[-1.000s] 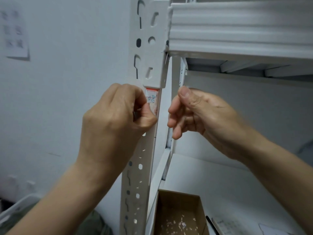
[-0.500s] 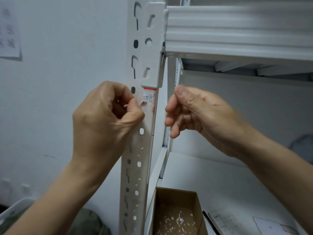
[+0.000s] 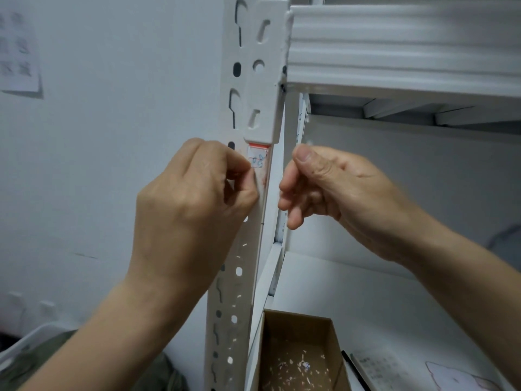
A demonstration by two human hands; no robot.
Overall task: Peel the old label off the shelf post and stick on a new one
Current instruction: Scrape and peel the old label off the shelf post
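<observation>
A white perforated shelf post (image 3: 255, 108) runs down the middle of the view. The old label (image 3: 258, 157), white with a red top edge and blue writing, clings to it just under a bracket; its lower part is torn away, leaving pinkish residue. My left hand (image 3: 194, 198) is curled against the post, thumb and forefinger pinching at the label's lower left edge. My right hand (image 3: 332, 187) hovers just right of the post with loosely curled fingers and nothing visible in them.
A white shelf beam (image 3: 394, 52) juts right at the top. On the lower shelf (image 3: 352, 292) stands an open cardboard box (image 3: 298, 359) holding several paper scraps, with a pen (image 3: 355, 371) and printed sheets (image 3: 377, 368) beside it. A white wall is on the left.
My left hand has moved back up to the label after pulling away with a torn piece. More of the label's lower part is gone. My right hand has stayed beside the post.
</observation>
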